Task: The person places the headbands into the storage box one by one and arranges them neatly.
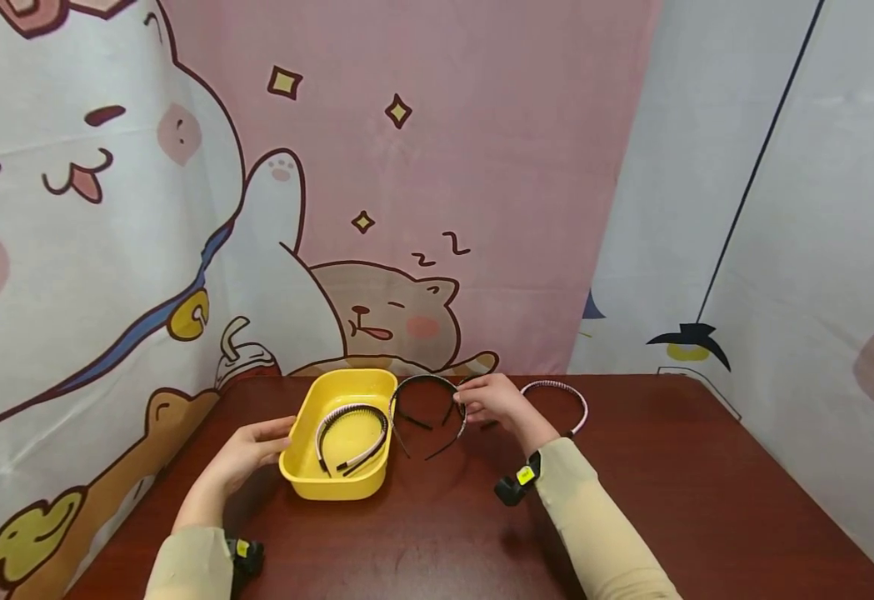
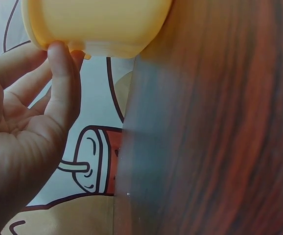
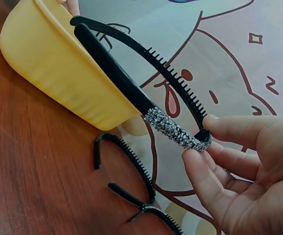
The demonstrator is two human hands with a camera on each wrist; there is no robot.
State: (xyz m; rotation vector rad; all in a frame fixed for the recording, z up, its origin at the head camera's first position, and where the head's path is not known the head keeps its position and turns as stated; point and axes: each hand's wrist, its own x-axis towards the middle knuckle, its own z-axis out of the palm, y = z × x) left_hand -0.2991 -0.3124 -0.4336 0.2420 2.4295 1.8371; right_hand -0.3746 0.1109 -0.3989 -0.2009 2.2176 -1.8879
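My left hand (image 1: 245,454) grips the left rim of a yellow plastic basin (image 1: 335,490) between thumb and fingers; the left wrist view shows the fingertips against its edge. Inside the basin lie headbands (image 1: 342,408), black and pale pink. Just right of the basin, my right hand (image 1: 492,397) pinches a black headband (image 3: 173,132) with silver glitter on its band and small teeth inside. It is held in the air, its ends pointing toward the basin in the right wrist view. Below it, a black toothed headband (image 3: 134,154) lies on the table.
A pale pink headband (image 1: 584,408) lies on the table to the right of my right hand, and part of another dark one shows beside it. The dark red wooden table (image 1: 437,542) meets a cartoon-printed cloth (image 1: 526,208) at its back and left edges.
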